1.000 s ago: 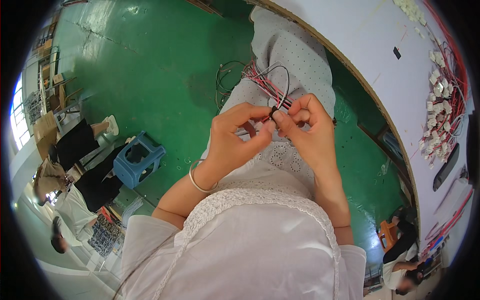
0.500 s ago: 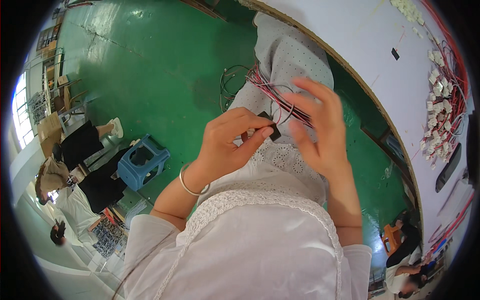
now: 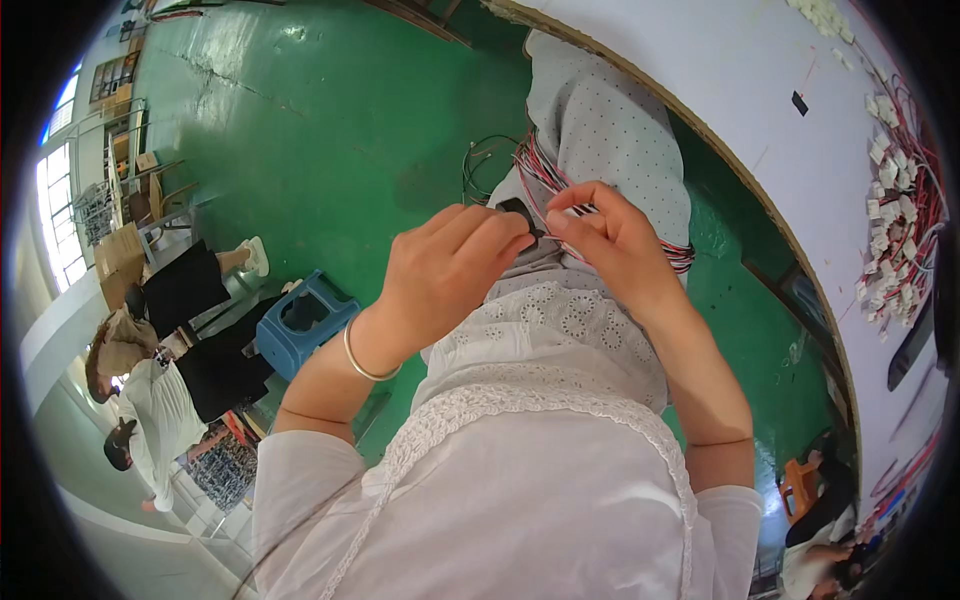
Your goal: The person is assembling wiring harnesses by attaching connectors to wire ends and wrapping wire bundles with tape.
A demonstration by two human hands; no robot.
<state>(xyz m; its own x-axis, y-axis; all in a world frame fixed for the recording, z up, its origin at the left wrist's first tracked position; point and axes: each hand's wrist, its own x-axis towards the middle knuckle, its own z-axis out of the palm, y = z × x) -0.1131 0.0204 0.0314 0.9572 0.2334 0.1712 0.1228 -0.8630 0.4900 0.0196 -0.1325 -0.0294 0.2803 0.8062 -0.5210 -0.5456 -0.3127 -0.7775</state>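
Over my lap, my left hand [image 3: 445,265] is closed on a small flat black piece [image 3: 517,212], which shows partly past the fingertips. Close beside it, my right hand [image 3: 622,245] has thumb and forefinger pinched together on a thin wire; the exact contact is hard to see. A bundle of red, black and white wires [image 3: 537,165] lies across my thighs, passes behind the right hand and comes out on its far side [image 3: 680,257]. Dark loose wire ends [image 3: 478,165] hang past the left edge of my lap.
To the right, a white table [image 3: 740,60] with a rough edge bears a heap of wires with white connectors [image 3: 893,215] and a small black piece [image 3: 800,103]. A blue stool [image 3: 300,325] stands on the green floor at left, near seated people. Another person sits at lower right.
My right hand has come in from the right, its spread fingers closing to a pinch beside the left hand. The left hand has turned with the black piece.
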